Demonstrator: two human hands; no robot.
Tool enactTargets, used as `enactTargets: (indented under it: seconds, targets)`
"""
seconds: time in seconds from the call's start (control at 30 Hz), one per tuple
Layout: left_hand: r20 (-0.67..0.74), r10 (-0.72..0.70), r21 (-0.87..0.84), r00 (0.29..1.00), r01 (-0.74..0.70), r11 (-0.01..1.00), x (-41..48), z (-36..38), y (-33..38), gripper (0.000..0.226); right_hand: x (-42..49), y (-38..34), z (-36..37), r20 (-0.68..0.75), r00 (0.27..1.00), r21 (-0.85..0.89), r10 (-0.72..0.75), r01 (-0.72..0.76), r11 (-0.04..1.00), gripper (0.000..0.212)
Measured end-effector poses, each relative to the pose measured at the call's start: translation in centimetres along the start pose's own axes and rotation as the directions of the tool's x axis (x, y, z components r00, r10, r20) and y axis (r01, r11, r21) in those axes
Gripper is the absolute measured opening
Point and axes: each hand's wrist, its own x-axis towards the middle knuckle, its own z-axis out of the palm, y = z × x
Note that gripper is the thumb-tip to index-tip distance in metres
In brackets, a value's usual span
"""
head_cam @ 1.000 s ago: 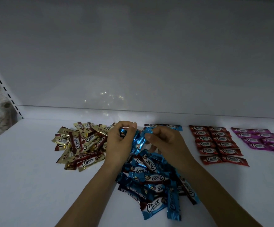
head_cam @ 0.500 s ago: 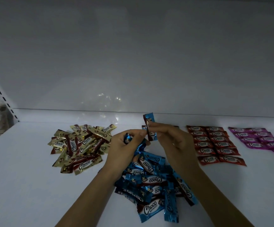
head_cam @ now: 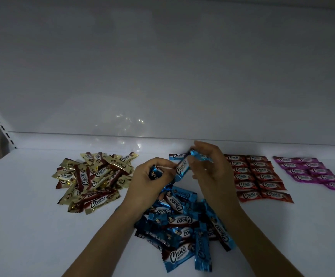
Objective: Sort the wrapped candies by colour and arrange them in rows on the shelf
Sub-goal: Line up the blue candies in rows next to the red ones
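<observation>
Left hand (head_cam: 150,184) curls around blue wrappers (head_cam: 155,172) at frame centre; right hand (head_cam: 210,172) pinches a single blue candy (head_cam: 182,167) beside it, above the blue pile (head_cam: 182,222) on the shelf (head_cam: 22,216). Red rows (head_cam: 256,176) lie at right, a gold heap (head_cam: 94,178) at left

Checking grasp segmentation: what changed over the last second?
The right hand pulled one blue candy out of the bunch in the left hand, raised it, and now pinches it tilted just in front of the blue row at the back. The left hand keeps gripping the bunch, barely shifted. The blue pile, gold pile, red rows and purple rows stayed put.
</observation>
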Motion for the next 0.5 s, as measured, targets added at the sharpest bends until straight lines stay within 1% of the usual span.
enactTargets:
  seconds: [0.03,0.13,0.2,0.23,0.27,0.3,0.33,0.4,0.43,0.5]
  targets:
    - [-0.006,0.008,0.010,1.000,-0.008,1.000,0.0,0.0,-0.1,0.013,0.1,0.1,-0.1,0.019,0.999,0.005,0.031,-0.031,1.000,0.026]
    - [-0.033,0.037,0.024,0.999,-0.037,0.999,0.0,-0.3,-0.1,0.015,0.7,0.3,-0.5,0.069,0.991,0.113,0.113,-0.120,0.986,0.015]
    - [-0.083,0.028,0.018,0.996,-0.027,0.999,0.1,-0.4,0.0,0.011,1.2,0.7,-1.1,0.025,0.987,0.114,0.160,-0.162,0.980,0.017]
    - [-0.121,0.009,-0.001,0.993,-0.009,1.000,0.2,-0.5,0.0,0.008,1.5,1.2,-1.5,-0.028,0.986,0.071,0.166,-0.164,0.984,0.019]
    - [-0.160,-0.011,-0.019,0.987,0.008,1.000,0.3,-0.6,-0.1,0.007,1.7,1.8,-1.9,-0.079,0.985,-0.022,0.151,-0.153,0.988,0.020]
    - [-0.196,-0.027,-0.031,0.980,0.021,0.999,0.4,-0.8,-0.2,0.006,1.9,2.5,-2.3,-0.100,0.986,-0.125,0.134,-0.146,0.981,0.022]
    - [-0.224,-0.035,-0.036,0.974,0.027,0.999,0.5,-0.9,-0.3,0.006,2.1,3.0,-2.6,-0.096,0.986,-0.201,0.139,-0.156,0.967,0.023]
    - [-0.252,-0.029,-0.027,0.967,0.023,0.999,0.6,-0.9,-0.6,0.007,2.1,3.7,-2.7,-0.047,0.979,-0.230,0.201,-0.206,0.951,0.022]
    - [-0.255,-0.017,-0.016,0.967,0.013,1.000,0.6,-0.9,-0.7,0.007,2.0,4.0,-2.7,-0.025,0.978,-0.248,0.208,-0.208,0.946,0.020]
    - [-0.247,0.014,0.022,0.969,-0.009,1.000,0.6,-0.9,-0.8,0.008,2.0,4.2,-2.6,0.019,0.984,-0.364,0.175,-0.156,0.918,0.018]
